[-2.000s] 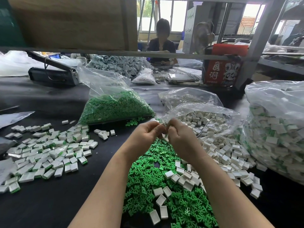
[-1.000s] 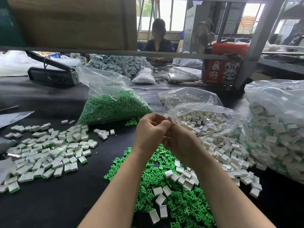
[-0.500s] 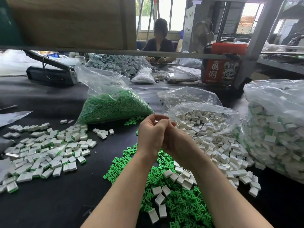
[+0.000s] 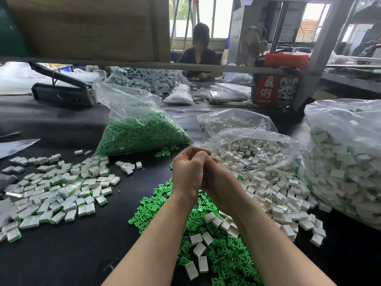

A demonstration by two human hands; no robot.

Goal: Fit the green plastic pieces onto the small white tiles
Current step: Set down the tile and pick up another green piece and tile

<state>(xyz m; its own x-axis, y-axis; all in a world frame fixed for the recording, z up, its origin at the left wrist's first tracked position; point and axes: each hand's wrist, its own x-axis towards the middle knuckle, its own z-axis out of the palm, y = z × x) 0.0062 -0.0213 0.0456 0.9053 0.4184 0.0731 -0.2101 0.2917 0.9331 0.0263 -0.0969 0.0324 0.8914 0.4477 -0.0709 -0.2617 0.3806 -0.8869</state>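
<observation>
My left hand (image 4: 186, 172) and my right hand (image 4: 219, 179) are pressed together above the black table, fingers curled inward round something small that their fingers hide. Under my wrists lies a loose pile of green plastic pieces (image 4: 224, 259) with a few white tiles (image 4: 199, 248) on top. A heap of bare white tiles (image 4: 270, 190) spills from an open bag (image 4: 249, 145) just right of my hands. Tiles fitted with green pieces (image 4: 57, 193) are spread out at the left.
A clear bag of green pieces (image 4: 142, 135) stands behind my hands. A big bag of fitted tiles (image 4: 346, 166) fills the right side. A grey machine (image 4: 61, 90), a red box (image 4: 276, 89) and a low shelf beam (image 4: 144, 65) lie further back, where another person (image 4: 199, 52) sits.
My hands went from pinching a small pale piece at the fingertips to closing tightly together, the left hand rolling over the right. They shifted slightly left.
</observation>
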